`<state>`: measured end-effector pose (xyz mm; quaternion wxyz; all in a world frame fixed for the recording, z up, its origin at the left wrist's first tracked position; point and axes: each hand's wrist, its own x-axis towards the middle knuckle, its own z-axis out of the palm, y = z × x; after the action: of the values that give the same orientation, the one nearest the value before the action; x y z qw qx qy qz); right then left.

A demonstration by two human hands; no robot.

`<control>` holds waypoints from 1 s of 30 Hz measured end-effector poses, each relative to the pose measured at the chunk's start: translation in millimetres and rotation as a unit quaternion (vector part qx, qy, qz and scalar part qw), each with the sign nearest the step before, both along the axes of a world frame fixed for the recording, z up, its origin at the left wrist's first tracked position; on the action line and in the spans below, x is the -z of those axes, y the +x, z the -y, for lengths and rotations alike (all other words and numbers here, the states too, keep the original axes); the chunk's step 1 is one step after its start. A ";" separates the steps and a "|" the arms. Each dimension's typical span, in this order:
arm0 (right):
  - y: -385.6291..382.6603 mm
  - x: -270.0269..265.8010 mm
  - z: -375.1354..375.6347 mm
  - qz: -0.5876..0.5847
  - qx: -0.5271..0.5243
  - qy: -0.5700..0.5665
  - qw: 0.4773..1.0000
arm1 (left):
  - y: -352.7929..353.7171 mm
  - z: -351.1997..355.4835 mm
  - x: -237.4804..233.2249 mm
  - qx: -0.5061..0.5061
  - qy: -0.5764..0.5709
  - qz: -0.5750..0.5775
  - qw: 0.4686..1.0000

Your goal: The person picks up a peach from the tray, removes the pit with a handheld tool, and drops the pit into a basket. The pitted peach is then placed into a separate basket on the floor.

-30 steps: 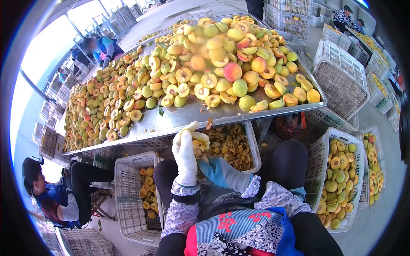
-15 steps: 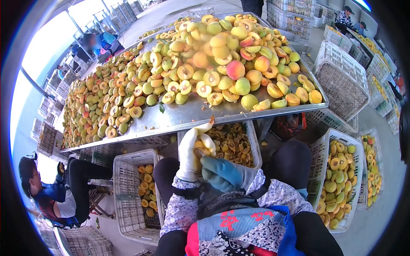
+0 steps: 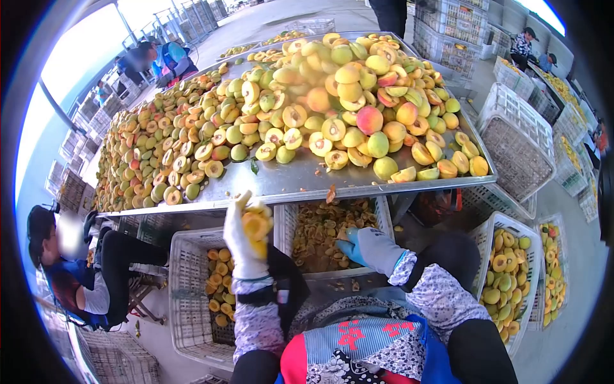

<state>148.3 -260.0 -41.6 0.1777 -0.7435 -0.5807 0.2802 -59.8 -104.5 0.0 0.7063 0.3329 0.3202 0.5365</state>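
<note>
My left hand (image 3: 246,240), in a white glove, is closed around an orange-yellow peach half (image 3: 258,223) with its hollow showing. It hovers between the table's front edge and the left crate (image 3: 192,256), which has peach halves inside. My right hand (image 3: 374,248), in a grey glove with blue fingers, reaches over the middle crate (image 3: 385,217) of brown and yellow scraps. Its fingers are closed at a small brownish piece (image 3: 346,237); what this is, I cannot make out. Behind both hands, halved peaches (image 3: 332,128) are heaped on the metal table (image 3: 281,182).
A crate of peaches (image 3: 505,275) stands by my right knee, another beyond it. Stacked crates (image 3: 517,131) rise right of the table. A co-worker (image 3: 83,275) sits at the left, and others are farther back. The table's metal rim runs just ahead of my hands.
My hands have separated from working together on a fruit. The left has moved left with the peach half; the right has gone right, over the scraps crate. The view has shifted slightly.
</note>
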 end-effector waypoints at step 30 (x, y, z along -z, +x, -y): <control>-21.1 -23.3 -51.4 -0.336 0.158 0.290 0.882 | 56.0 -39.3 -41.2 0.240 0.297 -0.298 0.875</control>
<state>127.2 -208.6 -18.3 0.6111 -0.6022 -0.4166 0.3006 -3.8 -65.2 41.1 0.5523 0.7378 0.2511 0.2960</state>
